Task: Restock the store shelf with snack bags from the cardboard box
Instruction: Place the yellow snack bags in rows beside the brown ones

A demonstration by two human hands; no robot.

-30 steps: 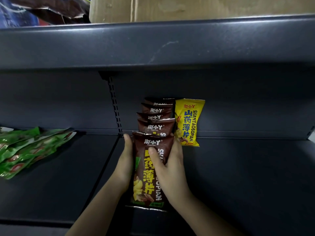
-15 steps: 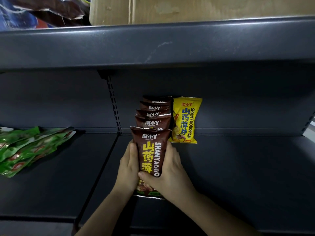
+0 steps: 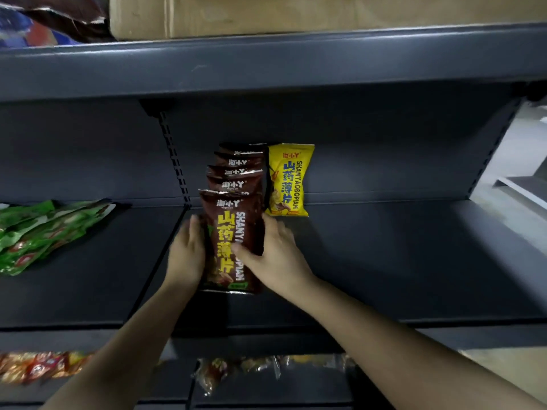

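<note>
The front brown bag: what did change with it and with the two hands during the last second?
The front brown bag was pushed back along the shelf and raised more upright against the brown row. The left hand and right hand went with it and still press its two sides. The yellow bag, the green bags and the cardboard box above stayed put.

You work in dim light that comes from above and in front. The upper shelf (image 3: 266,60) throws deep shadow on the back wall under it. Its front edge shows a soft pale shine. The yellow bag (image 3: 288,180) is sharp, but the green bags (image 3: 44,232) look blurred. Straight lines bend near the edges.
</note>
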